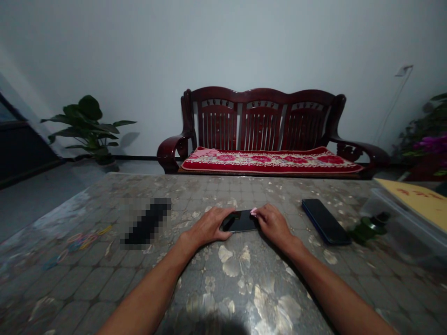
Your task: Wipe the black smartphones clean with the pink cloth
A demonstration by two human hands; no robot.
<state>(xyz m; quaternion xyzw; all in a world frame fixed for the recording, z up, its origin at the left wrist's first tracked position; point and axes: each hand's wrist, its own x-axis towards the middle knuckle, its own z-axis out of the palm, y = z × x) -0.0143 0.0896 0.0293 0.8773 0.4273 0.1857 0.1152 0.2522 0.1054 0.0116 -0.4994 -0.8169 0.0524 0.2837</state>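
Note:
A dark phone (240, 221) lies flat on the patterned table (223, 288) in front of me. My left hand (208, 227) rests on the phone's left end, fingers curled over its edge and holding it down. My right hand (272, 223) is at the phone's right end, its fingertips pinched on a small pink piece (253, 212) that touches the phone's upper right corner. What the pink piece is I cannot make out.
A second dark phone (325, 221) lies to the right, a blurred black object (148, 222) to the left. Coloured rubber bands (82, 241) lie far left. A clear box with a yellow lid (412, 204) and a green item (366, 229) sit right. A wooden bench (261, 135) stands beyond.

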